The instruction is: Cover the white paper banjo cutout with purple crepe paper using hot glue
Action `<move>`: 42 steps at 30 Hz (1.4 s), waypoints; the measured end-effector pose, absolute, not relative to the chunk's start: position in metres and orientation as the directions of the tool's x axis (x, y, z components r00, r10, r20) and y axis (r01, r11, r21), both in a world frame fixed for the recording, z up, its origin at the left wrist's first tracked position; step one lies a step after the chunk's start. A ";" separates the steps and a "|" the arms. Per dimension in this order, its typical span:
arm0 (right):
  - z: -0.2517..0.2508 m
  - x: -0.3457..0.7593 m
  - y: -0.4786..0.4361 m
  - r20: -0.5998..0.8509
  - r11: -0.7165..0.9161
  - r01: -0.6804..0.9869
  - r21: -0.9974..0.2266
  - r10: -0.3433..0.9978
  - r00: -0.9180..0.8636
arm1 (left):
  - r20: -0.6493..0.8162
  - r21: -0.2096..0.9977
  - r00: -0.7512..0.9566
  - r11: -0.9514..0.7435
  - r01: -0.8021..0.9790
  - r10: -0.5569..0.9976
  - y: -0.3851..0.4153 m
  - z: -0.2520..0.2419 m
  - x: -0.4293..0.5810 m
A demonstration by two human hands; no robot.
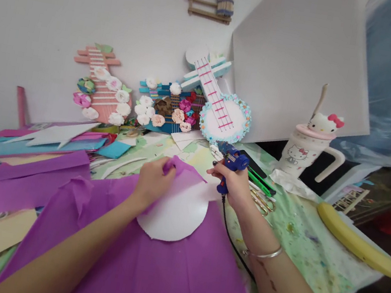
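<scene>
A large sheet of purple crepe paper (156, 281) covers the near part of the table. On it lies a white card piece (175, 218) with a rounded lower edge. My left hand (155, 180) is closed on the far edge of the purple paper, folding it up over the card's upper left. In my right hand (234, 183) is a blue glue gun (235, 161), held upright just right of the card, its nozzle end pointing away from me. A black cord (229, 231) hangs from its handle.
Several decorated paper instruments (225, 116) lean against the wall behind. Coloured sheets (48, 143) are piled at left. To the right are a white lidded cup (302, 150) with a straw, a banana (360, 244), scissors (261, 203) and a green cutter (261, 182).
</scene>
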State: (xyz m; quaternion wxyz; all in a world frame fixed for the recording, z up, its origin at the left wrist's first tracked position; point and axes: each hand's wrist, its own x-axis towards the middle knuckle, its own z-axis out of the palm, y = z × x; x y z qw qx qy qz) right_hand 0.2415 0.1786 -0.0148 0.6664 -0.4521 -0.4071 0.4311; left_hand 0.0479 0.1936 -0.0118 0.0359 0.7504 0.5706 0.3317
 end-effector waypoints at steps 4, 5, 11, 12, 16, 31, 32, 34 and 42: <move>-0.006 0.251 0.170 0.147 0.197 -0.176 -0.964 0.953 0.264 | 0.451 0.552 0.061 -0.332 0.765 0.891 0.207 -0.002 0.035; -0.004 0.255 0.167 0.148 0.183 -0.137 -0.973 0.961 0.233 | 0.450 0.572 0.060 -0.339 0.747 0.891 0.209 0.000 0.033; 0.007 0.275 0.153 0.092 0.130 0.193 -0.973 0.977 -0.192 | 0.406 0.727 0.096 -0.385 0.569 0.909 0.217 0.012 0.027; 0.007 0.275 0.153 0.062 0.121 0.247 -0.961 0.970 -0.235 | 0.405 0.732 0.119 -0.400 0.551 0.906 0.218 0.015 0.027; -0.002 0.259 0.158 0.030 0.135 0.440 -0.888 0.971 -0.237 | 0.486 0.598 0.206 -0.495 0.630 0.849 0.221 0.028 0.030; -0.040 0.235 0.183 0.199 0.127 0.618 -0.776 0.979 0.049 | 0.554 0.548 0.142 -0.488 0.680 0.821 0.215 0.018 0.042; -0.041 0.234 0.184 0.194 0.125 0.620 -0.775 0.980 0.045 | 0.553 0.549 0.146 -0.491 0.676 0.820 0.216 0.018 0.042; -0.042 0.233 0.185 0.197 0.126 0.637 -0.761 0.980 0.041 | 0.549 0.552 0.156 -0.496 0.671 0.821 0.216 0.019 0.043; -0.048 0.234 0.191 0.187 0.113 0.666 -0.738 0.982 0.041 | 0.560 0.529 0.175 -0.512 0.677 0.810 0.214 0.020 0.043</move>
